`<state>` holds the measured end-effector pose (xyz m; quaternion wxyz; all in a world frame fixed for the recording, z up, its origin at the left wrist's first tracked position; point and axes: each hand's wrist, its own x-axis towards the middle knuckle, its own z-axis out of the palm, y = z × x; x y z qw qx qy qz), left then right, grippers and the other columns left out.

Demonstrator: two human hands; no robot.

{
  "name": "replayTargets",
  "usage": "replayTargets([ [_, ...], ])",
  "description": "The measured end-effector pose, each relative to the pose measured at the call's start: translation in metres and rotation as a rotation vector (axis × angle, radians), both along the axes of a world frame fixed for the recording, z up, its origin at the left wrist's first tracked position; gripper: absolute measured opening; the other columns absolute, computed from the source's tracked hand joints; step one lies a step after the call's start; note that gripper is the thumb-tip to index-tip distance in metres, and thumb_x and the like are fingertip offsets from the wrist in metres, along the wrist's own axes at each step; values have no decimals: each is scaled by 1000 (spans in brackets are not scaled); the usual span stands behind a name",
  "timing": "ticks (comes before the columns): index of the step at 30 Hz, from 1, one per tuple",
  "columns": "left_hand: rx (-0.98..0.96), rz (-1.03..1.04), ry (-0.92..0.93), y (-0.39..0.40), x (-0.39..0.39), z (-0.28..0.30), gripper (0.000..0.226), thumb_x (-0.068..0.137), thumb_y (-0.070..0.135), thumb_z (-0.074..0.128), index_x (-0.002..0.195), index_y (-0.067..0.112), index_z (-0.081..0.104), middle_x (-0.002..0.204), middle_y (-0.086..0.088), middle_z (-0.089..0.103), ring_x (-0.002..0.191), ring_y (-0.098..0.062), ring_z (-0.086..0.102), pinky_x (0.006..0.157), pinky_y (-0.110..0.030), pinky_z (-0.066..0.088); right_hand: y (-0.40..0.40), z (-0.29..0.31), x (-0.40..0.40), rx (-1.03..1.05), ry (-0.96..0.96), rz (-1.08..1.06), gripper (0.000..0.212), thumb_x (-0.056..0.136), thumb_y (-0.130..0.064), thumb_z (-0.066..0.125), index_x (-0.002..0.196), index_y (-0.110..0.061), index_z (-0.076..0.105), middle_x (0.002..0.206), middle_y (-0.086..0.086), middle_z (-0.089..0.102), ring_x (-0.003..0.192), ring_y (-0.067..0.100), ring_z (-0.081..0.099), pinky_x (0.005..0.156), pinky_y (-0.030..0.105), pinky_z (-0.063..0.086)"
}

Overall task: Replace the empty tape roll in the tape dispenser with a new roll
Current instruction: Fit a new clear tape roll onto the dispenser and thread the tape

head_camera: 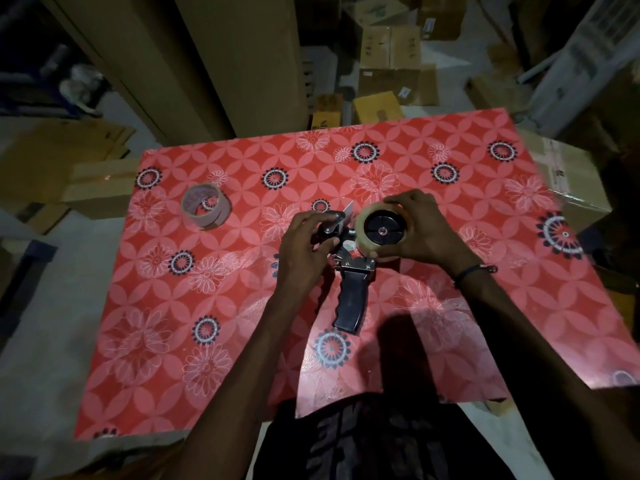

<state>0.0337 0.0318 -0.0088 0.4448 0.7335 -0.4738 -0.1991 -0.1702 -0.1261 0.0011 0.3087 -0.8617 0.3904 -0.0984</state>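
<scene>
Gripping the new roll point(377, 233) around its rim, my right hand point(426, 233) sits just right of the frame's centre, fingers curled over the roll where it sits on the black hub of the tape dispenser point(349, 268). My left hand point(304, 247) is closed on the front end of the dispenser, around the metal guide and blade area, with the thumb over the top; I cannot tell whether it already pinches a loose tape end. The dispenser lies flat with its black handle pointing toward the bottom of the frame.

From here I judge the roll to be seated and the threading through the guide still to come. The risk is the blade: my left fingers are right beside it, and a slip while feeding tape could nick them. The tape could also fold onto itself or go in sticky side wrong, and if the roll is not pushed fully home it may wobble off the hub.

The empty tape roll point(205, 211), a bare cardboard core, rests well apart at the left of the frame on the table point(450, 341), which wears a red floral cover. Beyond it, across the top of the frame, cardboard boxes point(391, 46) crowd a dim storeroom floor.
</scene>
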Motion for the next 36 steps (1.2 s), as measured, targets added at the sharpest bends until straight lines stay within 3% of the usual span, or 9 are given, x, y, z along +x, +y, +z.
replayTargets([
  [6, 36, -7, -92, -1, -2, 4, 41, 90, 6, 80, 126, 27, 75, 137, 2, 58, 116, -6, 55, 92, 2, 38, -15, 15, -5, 63, 40, 162, 104, 70, -28, 102, 158, -12, 49, 151, 14, 51, 138, 32, 42, 114, 31, 35],
  [10, 48, -114, -182, 1, 3, 6, 43, 96, 7, 75, 133, 29, 70, 146, -3, 50, 109, -9, 58, 92, -17, 48, -26, 17, -14, 115, -33, 297, 96, 72, -5, 99, 154, -2, 51, 147, 12, 52, 127, -6, 46, 104, -3, 28],
  [13, 101, -218, -297, -1, 10, 9, 48, 100, 8, 68, 140, 33, 62, 157, -4, 35, 101, -13, 63, 83, -29, 58, -30, 14, -16, 146, -86, 334, 94, 70, 5, 97, 152, 4, 51, 146, 10, 51, 124, -35, 38, 105, -5, 29],
  [16, 188, -296, -374, -8, 17, 11, 47, 100, 10, 68, 141, 31, 61, 170, -14, 20, 125, -31, 58, 100, -44, 57, -30, 12, -15, 155, -83, 330, 96, 70, 2, 98, 153, 2, 50, 150, 12, 51, 126, -23, 44, 107, -3, 31],
  [18, 254, -340, -417, -16, 20, 11, 48, 98, 15, 72, 142, 30, 62, 175, -16, 12, 151, -42, 33, 115, -58, 42, -29, 13, -15, 145, -84, 325, 96, 71, -1, 98, 154, 1, 50, 153, 12, 50, 131, -6, 44, 108, -3, 29],
  [21, 299, -395, -436, -29, 25, 11, 46, 93, 22, 80, 137, 29, 67, 177, -14, 7, 159, -39, 17, 120, -63, 36, -29, 13, -15, 146, -47, 322, 99, 73, -7, 98, 157, -5, 48, 156, 8, 48, 141, 13, 40, 111, -2, 26],
  [26, 296, -437, -453, -36, 23, 15, 23, 91, 25, 83, 113, 25, 77, 176, -9, 14, 156, -37, 26, 110, -57, 49, -34, 11, -14, 197, 10, 288, 104, 74, -16, 100, 161, -20, 44, 160, 1, 47, 146, 18, 39, 123, 30, 33],
  [32, 220, -409, -519, -30, 19, 11, 13, 94, 25, 80, 104, 18, 78, 171, -10, 28, 149, -36, 40, 95, -48, 58, -14, 11, -12, 155, -58, 192, 103, 72, -11, 101, 159, -13, 46, 159, 7, 51, 142, 16, 47, 110, 0, 32],
  [36, 184, -392, -484, -25, 20, 10, 8, 96, 25, 79, 101, 18, 78, 169, -8, 32, 147, -34, 42, 85, -40, 58, 38, 9, -6, -24, -263, -10, 88, 74, -34, 97, 151, -13, 57, 156, 7, 57, 142, 21, 55, 121, 33, 45],
])
